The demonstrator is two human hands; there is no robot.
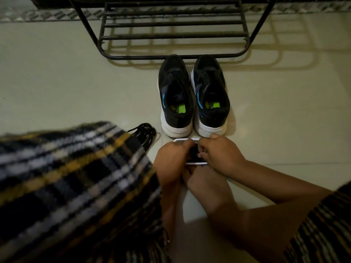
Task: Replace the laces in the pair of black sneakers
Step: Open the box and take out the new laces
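Two black sneakers are sitting side by side on the pale tiled floor (284, 111), heels toward the person and toes just under the front bar of a black metal shoe rack (174, 35). The left sneaker (175, 95) and the right sneaker (209, 93) are showing no laces across their eyelets; both have thick white soles, blue side accents and bright green insoles. Just in front of their heels, both hands are meeting over a small flat white-edged packet (191, 152) with something dark inside. The left hand (171, 158) is curling its fingers (187, 145) over the packet's near-left edge, gripping it. The right hand (220, 154) is pinching at the packet's middle with bent fingers (203, 149), its thumb nearly touching the right sneaker's heel. A bare foot (205, 190) is lying under the wrists. A coil of black laces (144, 133) is resting on the floor left of the hands, partly tucked beneath fuzzy plaid fabric (76, 177) in black, white and mustard.
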